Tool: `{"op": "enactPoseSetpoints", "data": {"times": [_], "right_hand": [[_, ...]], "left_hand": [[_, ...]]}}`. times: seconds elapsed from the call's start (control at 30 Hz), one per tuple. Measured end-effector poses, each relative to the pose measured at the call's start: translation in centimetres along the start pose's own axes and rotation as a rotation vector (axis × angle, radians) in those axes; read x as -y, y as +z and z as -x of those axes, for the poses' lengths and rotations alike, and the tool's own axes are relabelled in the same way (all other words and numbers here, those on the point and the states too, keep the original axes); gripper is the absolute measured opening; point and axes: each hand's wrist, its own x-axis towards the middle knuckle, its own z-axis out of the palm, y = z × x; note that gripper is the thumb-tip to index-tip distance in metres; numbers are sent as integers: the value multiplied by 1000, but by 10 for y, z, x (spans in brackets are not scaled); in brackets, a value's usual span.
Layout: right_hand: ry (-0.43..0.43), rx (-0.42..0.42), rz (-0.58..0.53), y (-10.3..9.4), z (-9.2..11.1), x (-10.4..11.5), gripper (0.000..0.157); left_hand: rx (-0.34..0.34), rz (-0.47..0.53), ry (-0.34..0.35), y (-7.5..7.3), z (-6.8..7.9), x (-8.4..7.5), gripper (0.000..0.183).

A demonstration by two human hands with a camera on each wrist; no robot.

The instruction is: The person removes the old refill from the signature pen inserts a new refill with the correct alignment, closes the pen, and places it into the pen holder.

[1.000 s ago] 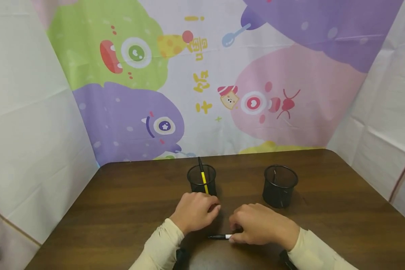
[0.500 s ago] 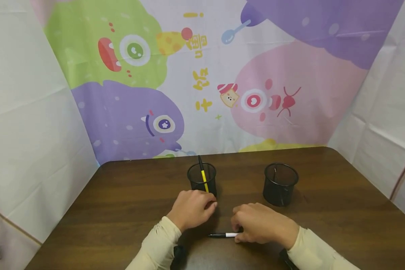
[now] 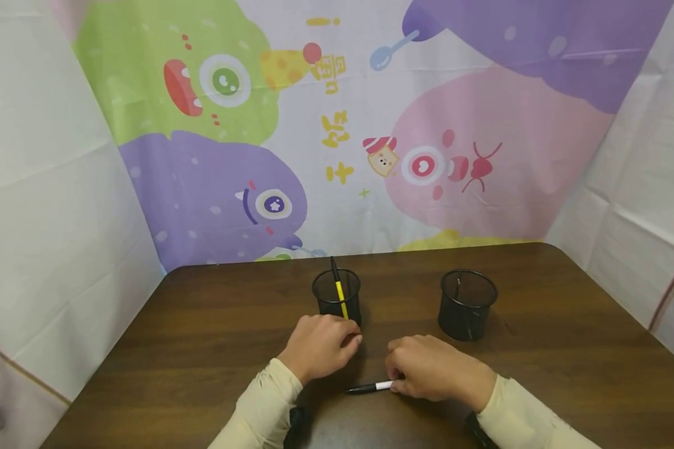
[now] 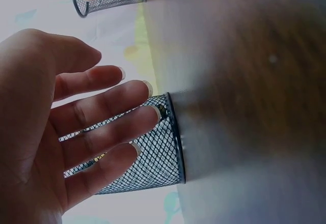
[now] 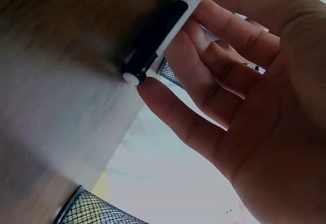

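Note:
My right hand point(image 3: 435, 368) pinches the white end of a black-and-white pen point(image 3: 364, 389) low over the table. In the right wrist view the pen point(image 5: 155, 38) shows its black part with a clip, lying across the fingertips; the thumb's tip is partly hidden. My left hand point(image 3: 321, 346) holds nothing, its fingers loosely bent just in front of the left black mesh pen cup point(image 3: 327, 308). Seen from the left wrist, those fingers overlap the cup's mesh wall point(image 4: 158, 158). A yellow-and-black pen point(image 3: 339, 289) leans upright inside this cup.
A second black mesh pen cup point(image 3: 465, 319) stands at the right, behind my right hand, with something thin inside. The brown wooden table point(image 3: 213, 324) ends at a cartoon-printed cloth point(image 3: 348, 224). White cloth panels rise on both sides.
My right hand first shifted slightly right, showing more of the pen's white part. The pen's white end is now tilted up a little. The left hand moved slightly left, then stayed.

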Motion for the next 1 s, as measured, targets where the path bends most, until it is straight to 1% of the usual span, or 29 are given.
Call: {"op": "enactPoseSetpoints", "data": {"times": [0.17, 0.33, 0.57, 0.83, 1.0], "right_hand": [[-23, -14, 9, 1, -1, -2, 23], [-47, -18, 22, 1, -2, -5, 22], [-51, -2, 9, 1, -2, -5, 21], [-43, -14, 4, 1, -1, -7, 22], [-47, -28, 3, 1, 0, -7, 23]], "left_hand": [[5, -2, -1, -1, 0, 1, 16], [1, -6, -8, 0, 1, 3, 14], [-2, 4, -4, -1, 2, 5, 13], [-21, -13, -5, -1, 3, 5, 15], [-34, -25, -19, 0, 3, 5, 16]]}}
